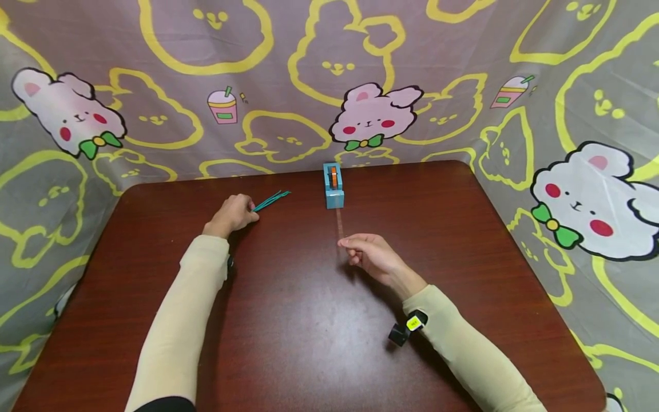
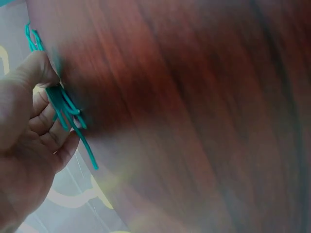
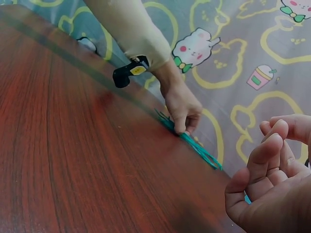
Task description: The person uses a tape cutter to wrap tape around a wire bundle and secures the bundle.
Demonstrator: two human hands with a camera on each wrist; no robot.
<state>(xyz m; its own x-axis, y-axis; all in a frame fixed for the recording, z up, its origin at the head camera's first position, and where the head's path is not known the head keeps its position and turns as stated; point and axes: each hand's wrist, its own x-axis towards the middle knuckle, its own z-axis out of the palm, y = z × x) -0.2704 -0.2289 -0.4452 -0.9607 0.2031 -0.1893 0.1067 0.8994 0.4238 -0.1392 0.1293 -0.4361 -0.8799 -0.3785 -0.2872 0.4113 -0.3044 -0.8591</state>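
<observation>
A smooth, creased grey-mauve fabric hanging (image 1: 278,91), printed with yellow outlines, white rabbits and pink cups, encloses the far side and flanks of a glossy, reddish-brown, wood-grained worktop (image 1: 309,355) with rounded corners. Over it reach two arms in close-fitting cream sleeves (image 1: 177,320). The left hand (image 1: 231,216) pinches a bundle of thin, teal, cord-like strands (image 1: 270,201) near the worktop's far left edge; the strands loop at one end and splay loosely at the other. The right hand (image 1: 374,256), thumb and index finger pressed together, pinches the end of a narrow, see-through tape strip (image 1: 339,223), which stretches from a blocky blue tape dispenser (image 1: 335,198) with an orange core (image 1: 334,177), standing near the middle of the far edge.
</observation>
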